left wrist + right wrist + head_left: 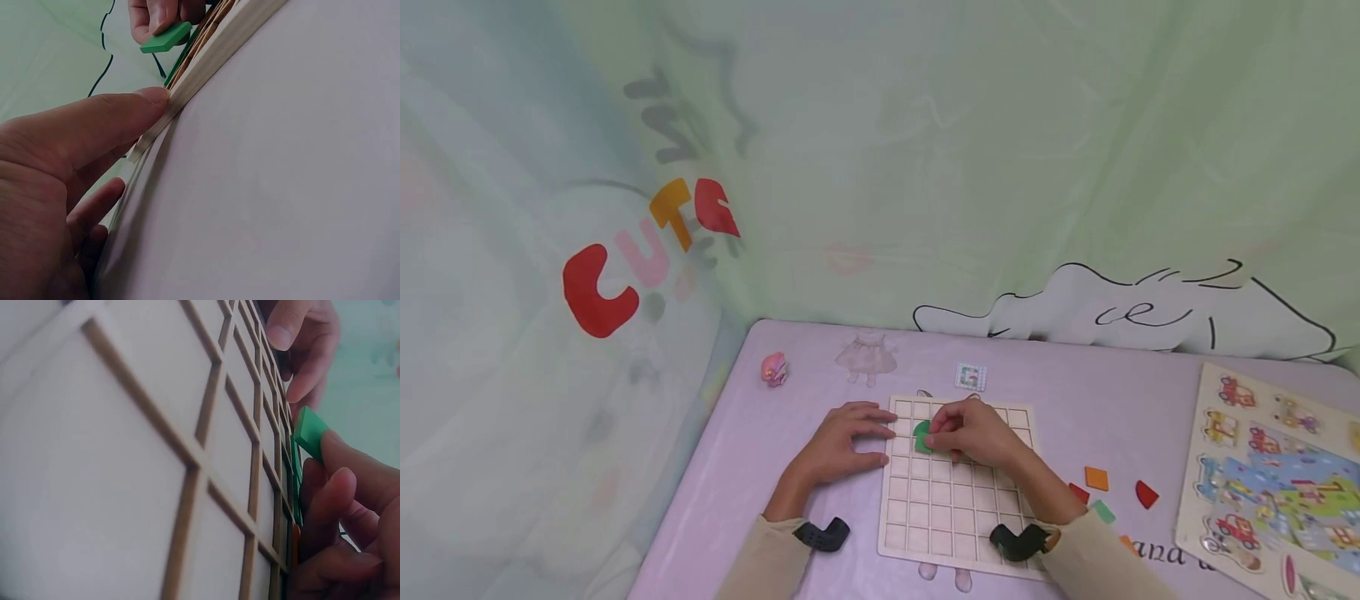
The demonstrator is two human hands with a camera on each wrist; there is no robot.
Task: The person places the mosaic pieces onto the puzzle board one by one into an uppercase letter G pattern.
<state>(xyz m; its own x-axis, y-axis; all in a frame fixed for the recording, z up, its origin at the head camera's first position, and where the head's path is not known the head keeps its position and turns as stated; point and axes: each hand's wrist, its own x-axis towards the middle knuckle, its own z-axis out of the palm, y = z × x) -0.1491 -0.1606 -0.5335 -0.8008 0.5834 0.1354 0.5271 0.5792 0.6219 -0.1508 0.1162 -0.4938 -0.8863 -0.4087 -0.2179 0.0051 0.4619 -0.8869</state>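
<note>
A pale wooden grid board (919,517) lies on the table between the hands. My right hand (976,430) pinches a small green tile (310,432) between thumb and fingers, just above the board's upper left part. Another green piece (922,427) shows in the grid close to it, partly covered. My left hand (838,443) lies at the board's left edge, fingers spread and fairly straight. In the left wrist view its thumb (134,112) touches the wooden side of the board. The right hand hides some upper cells.
Right of the board lie an orange square (1097,478), a red quarter-round piece (1146,494), a light green piece (1102,511) and others partly behind the sleeve. A picture puzzle board (1195,450) lies far right. A pink figurine (773,369) and a small patterned square (971,377) are farther back.
</note>
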